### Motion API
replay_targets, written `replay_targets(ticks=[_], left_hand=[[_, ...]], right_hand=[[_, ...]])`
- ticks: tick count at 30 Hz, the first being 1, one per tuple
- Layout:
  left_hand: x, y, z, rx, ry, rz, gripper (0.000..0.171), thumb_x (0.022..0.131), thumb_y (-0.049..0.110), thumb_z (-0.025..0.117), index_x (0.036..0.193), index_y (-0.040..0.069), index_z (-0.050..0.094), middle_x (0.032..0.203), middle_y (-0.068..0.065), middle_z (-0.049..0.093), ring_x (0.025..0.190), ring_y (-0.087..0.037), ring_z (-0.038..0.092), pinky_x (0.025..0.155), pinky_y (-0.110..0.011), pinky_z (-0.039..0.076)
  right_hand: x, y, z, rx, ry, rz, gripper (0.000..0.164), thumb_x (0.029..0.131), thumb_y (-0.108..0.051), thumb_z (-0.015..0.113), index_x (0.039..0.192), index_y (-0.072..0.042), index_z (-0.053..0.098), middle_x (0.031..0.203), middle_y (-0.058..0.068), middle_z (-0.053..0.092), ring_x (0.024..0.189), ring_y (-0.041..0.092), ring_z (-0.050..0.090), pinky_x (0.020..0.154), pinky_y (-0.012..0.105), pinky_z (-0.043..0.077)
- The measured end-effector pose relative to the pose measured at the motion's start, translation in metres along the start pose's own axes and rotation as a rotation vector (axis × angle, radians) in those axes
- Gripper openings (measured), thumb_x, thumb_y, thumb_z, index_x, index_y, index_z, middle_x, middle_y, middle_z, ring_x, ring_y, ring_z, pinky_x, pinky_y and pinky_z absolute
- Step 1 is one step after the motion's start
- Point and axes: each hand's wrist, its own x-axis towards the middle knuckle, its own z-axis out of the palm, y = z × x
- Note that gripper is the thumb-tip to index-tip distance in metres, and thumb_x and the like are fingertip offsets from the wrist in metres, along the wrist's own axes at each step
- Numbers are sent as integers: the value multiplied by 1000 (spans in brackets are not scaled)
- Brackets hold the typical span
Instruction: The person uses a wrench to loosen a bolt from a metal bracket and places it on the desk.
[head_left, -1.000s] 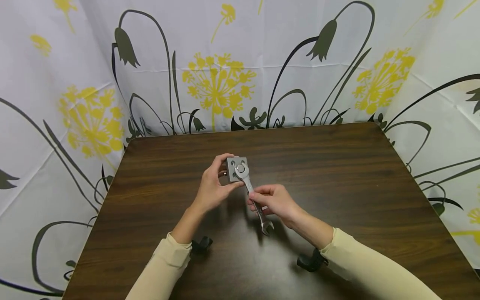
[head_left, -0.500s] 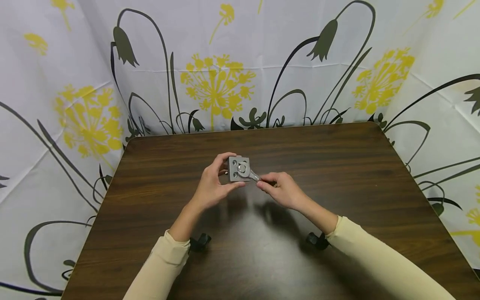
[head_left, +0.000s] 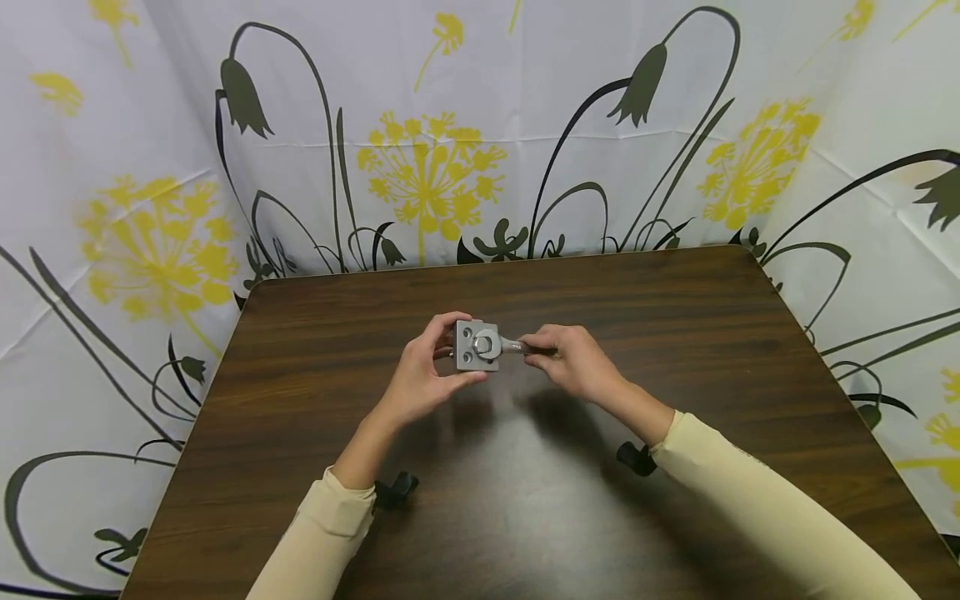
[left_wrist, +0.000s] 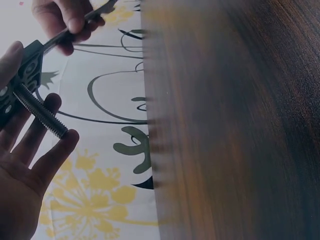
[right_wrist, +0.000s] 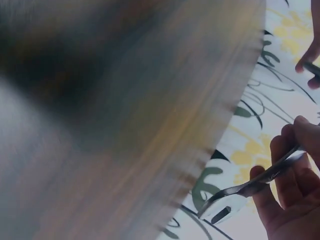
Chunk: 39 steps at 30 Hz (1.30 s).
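Note:
My left hand [head_left: 420, 367] grips a grey square metal plate [head_left: 465, 358] with corner holes, thumb below and fingers above. A bolt [head_left: 483, 344] runs through the plate's middle. Behind the plate its threaded shank [left_wrist: 42, 112] sticks out toward the left fingers, as the left wrist view shows. The ring end of a combination wrench [head_left: 512, 345] sits around the bolt head, and the handle points right. My right hand [head_left: 573, 360] pinches that handle between thumb and fingers. In the right wrist view the wrench's open end [right_wrist: 220, 205] extends past the right fingers.
Both hands are above a dark wood-grain table [head_left: 337, 333]. A white curtain [head_left: 562, 50] with yellow and grey-green flowers hangs behind the table's far edge and along its sides. A black wrist-camera mount [head_left: 397, 490] sits under the left sleeve, another mount [head_left: 636, 458] under the right.
The wrench has swung counter-clockwise around the bolt head, from pointing down toward me to pointing right. My right hand has moved up and right with it; the left hand stays nearly still.

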Motion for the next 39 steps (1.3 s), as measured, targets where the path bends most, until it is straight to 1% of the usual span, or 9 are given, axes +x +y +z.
replay_targets(ticks=[3, 10, 14, 20, 29, 32, 35, 37, 39], left_hand=[[-1, 14, -1, -4, -3, -1, 70, 68, -6, 86, 127, -5, 49, 120, -18, 64, 98, -26, 64, 83, -49, 54], [-5, -15, 4, 13, -18, -31, 76, 68, 3, 90, 132, 8, 49, 122, -6, 64, 99, -19, 64, 84, -43, 55], [-6, -19, 3, 2, -38, -28, 76, 69, 8, 90, 133, 13, 49, 119, -2, 63, 99, -17, 63, 83, -42, 55], [-6, -17, 4, 3, -55, -22, 76, 71, 13, 90, 134, 11, 48, 111, -2, 63, 98, -19, 63, 83, -43, 56], [-3, -14, 11, 8, -73, -30, 78, 69, 12, 91, 134, 13, 48, 106, -4, 64, 97, -18, 63, 85, -39, 56], [-2, -13, 12, 8, -64, -36, 79, 68, 11, 91, 135, 13, 48, 107, -5, 64, 97, -19, 63, 85, -40, 56], [-1, -12, 11, 1, -46, -32, 80, 67, 10, 91, 135, 12, 48, 109, -7, 65, 96, -21, 64, 84, -43, 56], [-1, -12, 9, -5, -41, -26, 81, 67, 9, 91, 135, 12, 48, 109, -9, 65, 97, -22, 64, 84, -44, 55], [-1, -12, 8, -7, -40, -25, 80, 67, 9, 91, 135, 12, 48, 110, -8, 65, 98, -21, 64, 84, -43, 55]], right_hand=[[7, -2, -6, -123, 10, -63, 26, 88, -9, 74, 114, -9, 74, 94, -2, 69, 79, 13, 61, 68, 31, 51], [29, -9, -23, -377, 14, -207, 20, 93, -10, 69, 111, -15, 76, 99, -1, 67, 94, 19, 60, 74, 36, 53], [42, -13, -30, -460, 28, -320, 22, 92, -3, 66, 109, -14, 76, 102, 1, 67, 100, 22, 58, 84, 37, 53], [62, -21, -35, -608, 30, -508, 24, 88, 5, 66, 101, -12, 77, 100, 4, 66, 107, 25, 57, 116, 42, 25], [68, -29, -49, -771, 67, -692, 28, 84, 9, 68, 102, -11, 76, 106, 8, 67, 114, 27, 56, 118, 47, 17], [68, -28, -55, -765, 100, -684, 32, 82, 11, 68, 103, -11, 76, 106, 9, 66, 113, 28, 56, 119, 46, 13], [66, -27, -59, -739, 137, -601, 32, 83, 10, 68, 104, -12, 77, 104, 8, 67, 110, 28, 57, 119, 45, 15], [62, -26, -61, -699, 152, -505, 29, 85, 6, 68, 103, -14, 78, 100, 7, 68, 105, 28, 58, 116, 45, 25], [55, -27, -62, -638, 145, -368, 23, 87, -3, 71, 104, -17, 78, 97, 3, 69, 97, 25, 59, 102, 42, 44]])
